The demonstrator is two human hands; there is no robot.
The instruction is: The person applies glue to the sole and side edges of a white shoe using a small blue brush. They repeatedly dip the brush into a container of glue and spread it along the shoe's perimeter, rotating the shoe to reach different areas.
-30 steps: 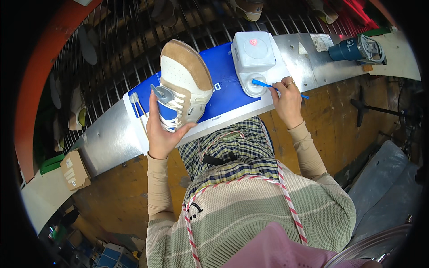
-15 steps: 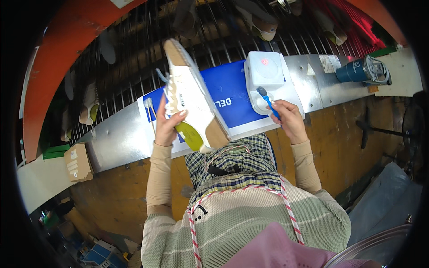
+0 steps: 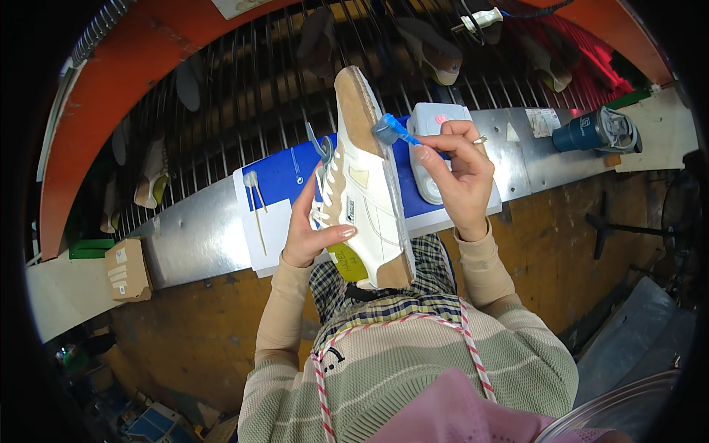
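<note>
Head view: the left hand (image 3: 314,232) has its grip closed around a white lace-up shoe upper on a yellow last (image 3: 369,196), tilted with its tan bottom facing three o'clock above the blue-matted metal tabletop (image 3: 199,229). The right hand (image 3: 461,177) pinches a blue-handled brush (image 3: 390,131) whose head touches the bottom near the toe, at twelve o'clock. Coating seems only begun; the heel end looks untouched.

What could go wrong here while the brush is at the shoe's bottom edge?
The blue brush in the right hand touches the tan bottom right beside the white upper of the shoe, so a slip might smear it. The left hand alone holds the tilted shoe; it could twist.
</note>
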